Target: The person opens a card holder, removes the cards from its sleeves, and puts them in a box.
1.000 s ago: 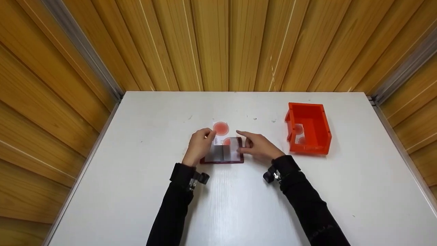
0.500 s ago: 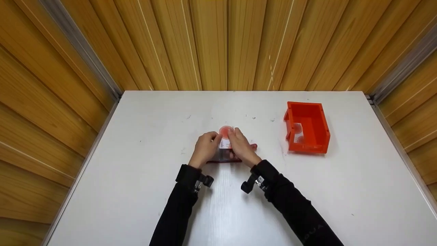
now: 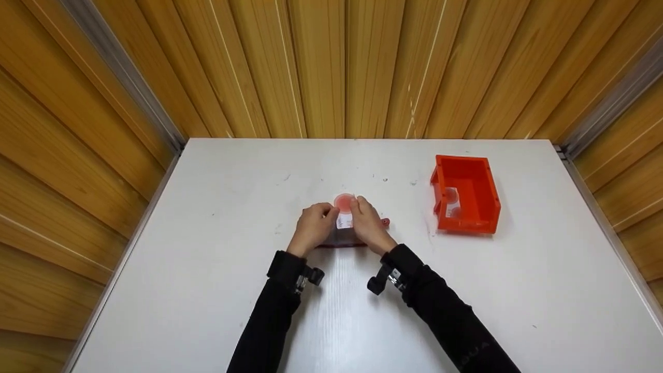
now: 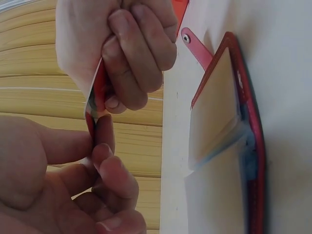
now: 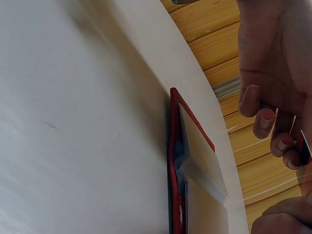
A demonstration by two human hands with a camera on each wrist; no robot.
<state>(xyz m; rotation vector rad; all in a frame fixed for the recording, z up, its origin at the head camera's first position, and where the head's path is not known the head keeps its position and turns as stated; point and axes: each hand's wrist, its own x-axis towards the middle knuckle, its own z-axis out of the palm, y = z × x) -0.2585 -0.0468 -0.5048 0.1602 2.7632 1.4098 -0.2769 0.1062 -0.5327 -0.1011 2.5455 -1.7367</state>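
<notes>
A white card with a red round print point(image 3: 344, 203) is held up between both hands. My left hand point(image 3: 313, 225) pinches its left edge between thumb and fingers, and my right hand point(image 3: 369, 225) grips its right side. In the left wrist view the card point(image 4: 99, 80) is seen nearly edge-on and looks slightly bent. Below the hands a red card holder point(image 3: 342, 244) lies spread on the table, partly hidden by them. Its clear sleeves point(image 4: 214, 97) show in the left wrist view, with a snap strap point(image 4: 197, 48) sticking out.
An orange-red plastic bin point(image 3: 470, 178) stands on the white table point(image 3: 233, 176) to the right of the hands. Through its low opening a similar printed card point(image 3: 452, 199) is visible. Wood-patterned walls point(image 3: 321, 67) rise behind the table and at both sides.
My right hand has moved left from the holder's edge and taken hold of the card's right side. My left hand and the card have shifted slightly right. Over the last half second little differs.
</notes>
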